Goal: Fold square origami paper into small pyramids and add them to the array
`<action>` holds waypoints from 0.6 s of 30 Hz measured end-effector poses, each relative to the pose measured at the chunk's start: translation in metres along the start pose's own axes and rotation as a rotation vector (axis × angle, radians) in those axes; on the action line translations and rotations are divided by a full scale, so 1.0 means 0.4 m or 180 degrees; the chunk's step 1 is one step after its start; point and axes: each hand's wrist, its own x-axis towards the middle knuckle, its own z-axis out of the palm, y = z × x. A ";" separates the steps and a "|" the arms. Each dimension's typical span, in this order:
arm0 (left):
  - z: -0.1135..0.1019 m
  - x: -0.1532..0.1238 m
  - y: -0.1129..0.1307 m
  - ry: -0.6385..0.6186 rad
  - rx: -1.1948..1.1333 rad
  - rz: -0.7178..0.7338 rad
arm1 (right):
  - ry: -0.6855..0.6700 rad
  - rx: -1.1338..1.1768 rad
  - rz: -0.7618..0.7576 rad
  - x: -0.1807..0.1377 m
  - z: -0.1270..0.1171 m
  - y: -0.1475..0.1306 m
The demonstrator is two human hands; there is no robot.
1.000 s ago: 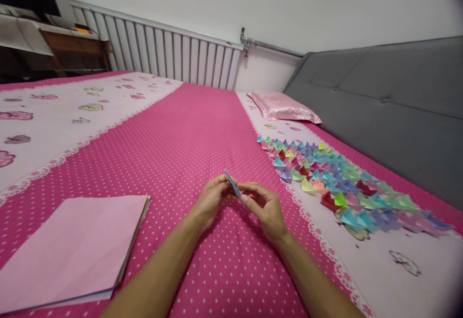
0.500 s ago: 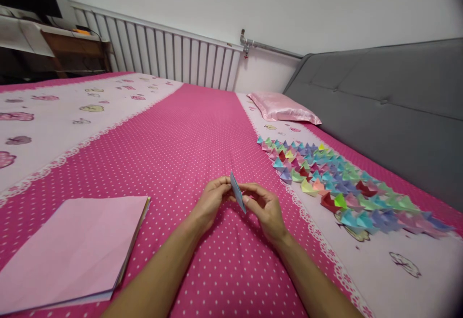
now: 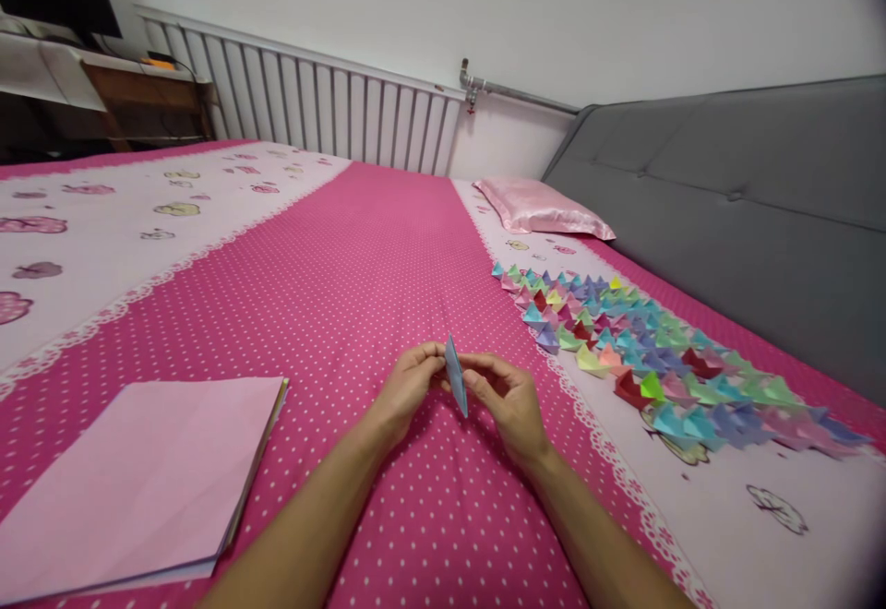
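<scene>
Between my two hands is a small folded piece of blue-grey paper, held on edge above the pink bedspread. My left hand pinches it from the left, thumb against its near face. From the other side my right hand grips it, thumb on the right face and fingers curled behind. The far fingertips are partly hidden by the paper. Off to the right, rows of small folded paper boats in many colours stand close together on the bed.
A stack of paper sheets, pink on top, lies at the left front of the polka-dot bedspread. Towards the back right are a pink pillow and the grey headboard. Along the wall runs a white radiator.
The folded paper has turned slightly and now stands more upright, showing a little more of its face. Both hands keep nearly the same place and grip.
</scene>
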 end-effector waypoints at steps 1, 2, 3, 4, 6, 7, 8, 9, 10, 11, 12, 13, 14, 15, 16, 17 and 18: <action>0.001 -0.001 0.001 -0.0008 0.0015 0.0005 | 0.0008 0.0000 0.0002 0.000 0.001 -0.001; 0.002 -0.001 0.002 -0.0025 0.0034 0.0012 | 0.0015 0.0000 0.0000 0.000 0.001 -0.002; 0.002 -0.002 0.002 -0.0042 0.0054 0.0023 | 0.0020 0.0003 -0.0007 -0.001 0.002 -0.002; 0.003 -0.002 0.002 -0.0055 0.0072 0.0037 | 0.0023 0.0009 -0.0009 0.000 0.002 -0.003; 0.002 -0.002 0.002 -0.0070 0.0105 0.0053 | 0.0028 0.0033 -0.0003 0.000 0.003 -0.004; 0.002 -0.001 0.001 -0.0065 0.0122 0.0057 | 0.0035 0.0041 0.0005 0.000 0.003 -0.005; 0.002 -0.001 0.001 -0.0054 0.0138 0.0057 | 0.0044 0.0048 0.0016 0.001 0.003 -0.004; 0.002 -0.001 0.001 -0.0047 0.0152 0.0054 | 0.0054 0.0055 0.0032 0.001 0.003 -0.004; 0.002 -0.001 0.001 -0.0045 0.0168 0.0050 | 0.0058 0.0062 0.0051 0.001 0.003 -0.003; 0.002 -0.001 0.001 -0.0045 0.0184 0.0047 | 0.0069 0.0067 0.0068 0.002 0.003 -0.002; 0.002 -0.001 0.001 -0.0048 0.0199 0.0043 | 0.0080 0.0066 0.0082 0.002 0.003 -0.001; 0.002 -0.001 0.002 -0.0056 0.0211 0.0036 | 0.0093 0.0057 0.0092 0.002 0.003 -0.001; 0.002 -0.001 0.002 -0.0062 0.0220 0.0034 | 0.0112 0.0036 0.0093 0.002 0.003 0.000; 0.002 -0.001 0.001 -0.0060 0.0223 0.0040 | 0.0127 0.0002 0.0083 0.002 0.003 0.001; 0.002 0.000 0.000 -0.0056 0.0223 0.0044 | 0.0138 -0.0043 0.0063 0.002 0.003 0.001; 0.001 0.001 -0.001 -0.0056 0.0220 0.0048 | 0.0142 -0.0096 0.0036 0.002 0.002 0.001; 0.001 0.002 -0.002 -0.0060 0.0217 0.0052 | 0.0141 -0.0161 0.0004 0.002 0.002 0.001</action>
